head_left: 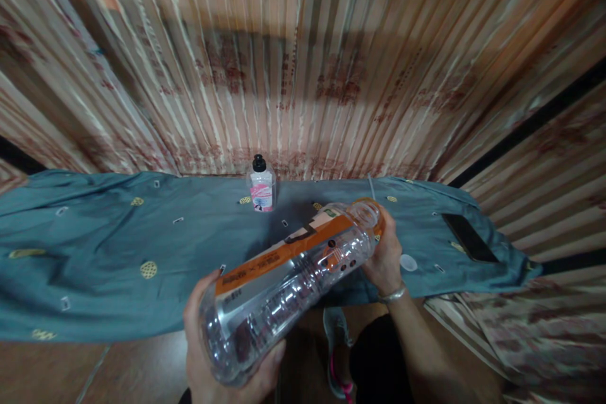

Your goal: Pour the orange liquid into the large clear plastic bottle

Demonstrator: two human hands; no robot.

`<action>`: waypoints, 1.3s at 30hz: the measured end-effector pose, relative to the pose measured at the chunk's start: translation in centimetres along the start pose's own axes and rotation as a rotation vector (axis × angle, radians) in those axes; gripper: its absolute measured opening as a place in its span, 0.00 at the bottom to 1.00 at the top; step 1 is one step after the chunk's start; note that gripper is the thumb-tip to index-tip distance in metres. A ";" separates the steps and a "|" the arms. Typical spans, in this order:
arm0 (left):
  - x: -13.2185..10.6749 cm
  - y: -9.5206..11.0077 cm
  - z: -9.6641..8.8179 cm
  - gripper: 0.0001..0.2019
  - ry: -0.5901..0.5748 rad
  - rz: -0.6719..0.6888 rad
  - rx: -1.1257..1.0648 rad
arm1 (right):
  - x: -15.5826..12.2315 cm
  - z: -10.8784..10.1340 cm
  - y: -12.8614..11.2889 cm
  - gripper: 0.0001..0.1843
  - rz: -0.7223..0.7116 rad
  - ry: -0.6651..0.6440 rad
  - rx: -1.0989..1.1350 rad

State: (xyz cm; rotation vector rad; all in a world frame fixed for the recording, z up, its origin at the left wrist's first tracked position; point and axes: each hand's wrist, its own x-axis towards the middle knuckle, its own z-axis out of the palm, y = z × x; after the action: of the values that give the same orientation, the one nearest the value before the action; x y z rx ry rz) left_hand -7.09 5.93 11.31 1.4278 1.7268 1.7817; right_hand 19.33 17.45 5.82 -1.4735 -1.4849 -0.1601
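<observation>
A large clear plastic bottle (pixel 284 284) with an orange label lies tilted between both my hands, its neck pointing up and right. My left hand (pixel 203 353) cups its base from below, fingers wrapped round it. My right hand (pixel 386 252) grips the neck end near the orange-ringed mouth; a silver bracelet circles that wrist. Behind, a small clear bottle (pixel 262 184) with a black cap and pink label stands upright on the teal cloth (pixel 118 252).
A dark phone (pixel 469 237) lies on the cloth's right end. A small white cap-like disc (pixel 408 262) rests beside my right hand. Striped curtains (pixel 303 63) hang behind. My shoe (pixel 338 353) stands on the brown floor below.
</observation>
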 end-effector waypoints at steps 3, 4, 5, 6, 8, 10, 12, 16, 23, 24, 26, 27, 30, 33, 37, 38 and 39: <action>0.0 -0.1 -0.1 0.42 -0.004 -0.009 0.016 | 0.0 0.0 0.0 0.40 -0.001 0.000 -0.005; -0.1 -0.1 -0.1 0.42 -0.004 -0.008 0.012 | 0.0 0.0 0.0 0.41 -0.004 -0.004 -0.004; -0.1 -0.2 -0.1 0.42 -0.003 -0.004 0.007 | 0.0 0.0 0.0 0.42 -0.007 -0.006 -0.003; 0.0 -0.2 -0.1 0.42 -0.003 0.002 -0.001 | 0.0 0.0 0.0 0.42 -0.008 -0.007 -0.002; 0.0 -0.1 -0.1 0.42 -0.008 0.015 -0.012 | 0.0 0.0 0.0 0.42 -0.008 -0.011 0.003; 0.1 -0.1 -0.1 0.42 -0.014 0.021 -0.009 | -0.1 0.0 0.1 0.42 -0.003 -0.020 0.011; 0.1 -0.1 -0.1 0.43 -0.015 0.017 -0.001 | -0.1 0.0 0.1 0.42 0.011 -0.025 0.012; 0.1 -0.1 -0.1 0.42 -0.009 0.003 0.000 | -0.1 0.1 0.1 0.42 0.017 -0.017 0.006; 0.0 0.1 -0.1 0.41 -0.015 -0.017 -0.002 | 0.0 0.1 0.1 0.41 -0.003 -0.011 -0.005; 0.0 0.1 -0.1 0.41 -0.014 -0.017 -0.003 | 0.0 0.0 0.1 0.41 -0.008 -0.013 -0.007; 0.0 0.2 0.0 0.41 -0.009 -0.007 0.004 | 0.0 0.0 0.0 0.42 -0.022 -0.017 -0.005; 0.0 0.1 0.0 0.41 -0.007 0.001 0.007 | 0.1 0.0 0.0 0.41 -0.030 -0.018 -0.001; 0.1 0.0 -0.1 0.42 -0.013 0.020 0.015 | 0.1 -0.1 -0.1 0.40 -0.041 -0.016 0.009; 0.1 -0.1 -0.2 0.42 -0.023 0.015 0.016 | 0.1 0.0 -0.1 0.40 -0.029 -0.005 0.002; 0.0 0.0 -0.2 0.43 -0.019 -0.004 0.014 | 0.0 0.0 0.0 0.42 -0.018 -0.007 -0.004; 0.1 0.0 -0.2 0.43 -0.016 -0.004 0.018 | 0.0 0.0 0.1 0.42 -0.021 -0.011 -0.002; 0.1 0.1 -0.2 0.43 -0.014 -0.005 0.024 | 0.0 0.1 0.1 0.42 -0.024 -0.017 -0.001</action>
State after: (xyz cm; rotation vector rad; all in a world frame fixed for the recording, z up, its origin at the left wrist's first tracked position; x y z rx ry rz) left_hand -7.19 5.86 11.46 1.4405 1.7489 1.7507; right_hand 19.38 17.51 5.74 -1.4615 -1.5164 -0.1629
